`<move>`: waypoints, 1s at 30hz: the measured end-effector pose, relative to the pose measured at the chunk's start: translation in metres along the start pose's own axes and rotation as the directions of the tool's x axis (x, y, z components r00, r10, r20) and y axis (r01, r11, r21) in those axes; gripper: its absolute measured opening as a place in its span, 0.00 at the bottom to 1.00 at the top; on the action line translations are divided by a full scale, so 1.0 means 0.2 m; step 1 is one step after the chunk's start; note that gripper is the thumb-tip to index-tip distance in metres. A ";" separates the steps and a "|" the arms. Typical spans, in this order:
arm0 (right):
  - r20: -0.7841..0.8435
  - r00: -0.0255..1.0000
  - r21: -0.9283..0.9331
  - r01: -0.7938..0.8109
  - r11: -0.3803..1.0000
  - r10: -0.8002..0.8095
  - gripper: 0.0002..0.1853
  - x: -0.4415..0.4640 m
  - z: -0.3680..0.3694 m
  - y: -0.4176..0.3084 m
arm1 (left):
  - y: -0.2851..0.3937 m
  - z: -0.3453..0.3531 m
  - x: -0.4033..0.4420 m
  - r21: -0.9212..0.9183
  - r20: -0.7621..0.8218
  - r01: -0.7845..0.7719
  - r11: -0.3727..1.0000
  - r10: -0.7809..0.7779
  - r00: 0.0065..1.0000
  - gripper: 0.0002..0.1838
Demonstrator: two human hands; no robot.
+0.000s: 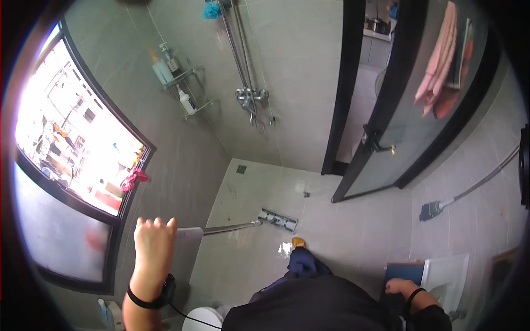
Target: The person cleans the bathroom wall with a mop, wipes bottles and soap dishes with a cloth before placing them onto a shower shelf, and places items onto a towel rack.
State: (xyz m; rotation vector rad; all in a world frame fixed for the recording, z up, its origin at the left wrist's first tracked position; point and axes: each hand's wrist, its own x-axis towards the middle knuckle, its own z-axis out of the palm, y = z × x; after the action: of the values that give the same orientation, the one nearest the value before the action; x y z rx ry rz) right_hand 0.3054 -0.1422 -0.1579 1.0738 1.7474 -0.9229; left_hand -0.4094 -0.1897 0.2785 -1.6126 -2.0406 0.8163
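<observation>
My left hand point(154, 237) is closed in a fist at the left, around the upper end of a flat mop point(229, 227). The mop's metal pole slants away to a flat rectangular head point(279, 219), which lies on the wet tiled floor point(353, 231). A pale grey section of the handle shows beside my knuckles. My right hand point(403, 286) hangs at the lower right with its fingers curled in and nothing visible in them. It is over a dark blue panel point(406, 270), beside the white washbasin point(464, 270).
A dark door point(381, 132) stands ajar, with pink towels point(439, 66) hanging on it. A brush with a grey handle point(433, 209) leans at the right wall. Bottles stand on a corner shelf point(193, 110). The window point(83, 127) is at left, and a drain point(241, 169) is in the corner.
</observation>
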 end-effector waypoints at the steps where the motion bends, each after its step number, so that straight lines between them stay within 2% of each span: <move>1: -0.139 0.987 0.093 -0.065 0.993 0.078 0.20 -0.01 -0.28 -0.13 | -0.02 -0.03 0.13 -0.033 -0.063 -0.059 0.998 0.057 0.996 0.01; 2: -0.492 0.866 0.179 -0.002 0.984 0.091 0.19 -0.07 -0.56 -0.28 | -0.03 -0.06 0.26 -0.059 -0.125 -0.124 0.990 0.116 0.985 0.02; 3: -0.597 0.783 0.152 -0.104 0.983 0.175 0.20 -0.08 -0.87 -0.43 | -0.05 -0.09 0.40 -0.051 -0.220 -0.189 0.981 0.174 0.960 0.01; 4: -0.789 0.607 0.112 -0.019 0.993 0.101 0.20 -0.09 -1.15 -0.55 | -0.06 -0.10 0.54 -0.038 -0.310 -0.248 0.968 0.225 0.924 0.02; 5: -0.891 0.451 0.064 0.018 0.998 0.049 0.21 -0.04 -1.41 -0.60 | -0.08 -0.11 0.69 -0.008 -0.417 -0.272 0.962 0.244 0.875 0.03; 6: -0.957 0.289 0.009 0.000 1.000 0.009 0.23 0.00 -1.65 -0.65 | -0.10 -0.11 0.82 0.025 -0.518 -0.284 0.958 0.256 0.816 0.05; 8: -0.998 -0.017 -0.060 -0.148 0.987 -0.063 0.25 0.02 -2.10 -0.74 | -0.12 -0.14 1.03 0.024 -0.609 -0.266 0.964 0.225 0.760 0.03; 10: -0.984 -0.175 -0.007 -0.194 0.981 -0.041 0.29 0.08 -2.43 -0.73 | -0.15 -0.12 1.18 -0.289 -0.574 -0.319 0.903 0.103 0.812 0.08; 11: -0.987 -0.130 0.111 -0.130 0.985 0.094 0.29 0.11 -2.53 -0.71 | -0.18 -0.10 1.25 -0.437 -0.542 -0.322 0.840 0.040 0.840 0.11; 12: -0.971 -0.079 0.231 -0.071 0.970 0.226 0.29 0.14 -2.62 -0.70 | -0.21 -0.05 1.32 -0.540 -0.603 -0.315 0.781 -0.098 0.791 0.13; 13: -0.956 -0.096 0.286 -0.076 0.955 0.278 0.28 0.16 -2.67 -0.70 | -0.23 0.01 1.40 -0.630 -0.641 -0.321 0.707 -0.239 0.730 0.15; 14: -0.962 -0.147 0.241 -0.058 0.969 0.231 0.29 0.25 -2.68 -0.63 | -0.26 0.08 1.45 -0.705 -0.651 -0.337 0.624 -0.380 0.657 0.18; 15: -0.957 -0.200 0.228 -0.062 0.972 0.211 0.31 0.30 -2.67 -0.61 | -0.28 0.09 1.49 -0.573 -0.762 -0.245 0.782 -0.399 0.511 0.20; 16: -0.947 -0.253 0.219 -0.066 0.973 0.196 0.33 0.36 -2.65 -0.59 | -0.26 0.14 1.54 -0.776 -0.627 -0.352 0.523 -0.579 0.521 0.21; 17: -0.946 -0.160 0.284 0.001 0.959 0.280 0.34 0.41 -2.61 -0.56 | -0.23 0.21 1.60 -0.874 -0.444 -0.441 0.204 -0.704 0.554 0.22; 18: -0.931 -0.062 0.357 0.058 0.932 0.360 0.35 0.46 -2.57 -0.52 | -0.20 0.30 1.67 -0.855 -0.233 -0.499 -0.139 -0.758 0.609 0.24; 19: -0.952 -0.135 0.273 0.034 0.961 0.275 0.36 0.49 -2.54 -0.50 | -0.17 0.41 1.72 -0.798 -0.127 -0.470 -0.377 -0.657 0.743 0.24; 20: -0.941 -0.108 0.325 -0.021 0.946 0.321 0.35 0.48 -2.56 -0.48 | -0.12 0.51 1.79 -0.763 -0.036 -0.389 -0.516 -0.567 0.823 0.17; 22: -0.937 -0.161 0.320 -0.046 0.946 0.309 0.35 0.51 -2.52 -0.43 | -0.08 0.65 1.90 -0.716 0.030 -0.324 -0.618 -0.490 0.871 0.13; 24: -0.932 -0.196 0.319 -0.034 0.947 0.306 0.35 0.52 -2.49 -0.43 | -0.15 0.68 2.03 -0.726 0.056 -0.363 -0.584 -0.577 0.815 0.12; 25: -0.907 -0.171 0.387 0.024 0.922 0.385 0.36 0.50 -2.46 -0.46 | -0.19 0.69 2.09 -0.731 0.074 -0.382 -0.566 -0.621 0.780 0.12; 26: -0.905 -0.197 0.387 -0.016 0.922 0.377 0.38 0.49 -2.42 -0.48 | -0.25 0.70 2.17 -0.739 0.082 -0.390 -0.549 -0.649 0.757 0.12; 28: -0.839 -0.206 0.523 -0.046 0.851 0.504 0.44 0.47 -2.35 -0.60 | -0.40 0.74 2.33 -0.760 0.109 -0.400 -0.512 -0.707 0.699 0.13; 29: -0.824 -0.240 0.550 -0.117 0.827 0.514 0.49 0.48 -2.30 -0.61 | -0.45 0.72 2.41 -0.774 0.135 -0.387 -0.501 -0.727 0.673 0.13; 30: -0.823 -0.318 0.538 -0.170 0.825 0.471 0.51 0.45 -2.30 -0.72 | -0.51 0.74 2.50 -0.770 0.139 -0.399 -0.497 -0.742 0.656 0.14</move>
State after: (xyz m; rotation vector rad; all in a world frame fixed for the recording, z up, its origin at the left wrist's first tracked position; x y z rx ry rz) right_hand 0.0184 0.2426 -0.0576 2.8343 2.1265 0.6135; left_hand -0.7006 0.2506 0.2192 -1.0420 -1.9210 -2.4946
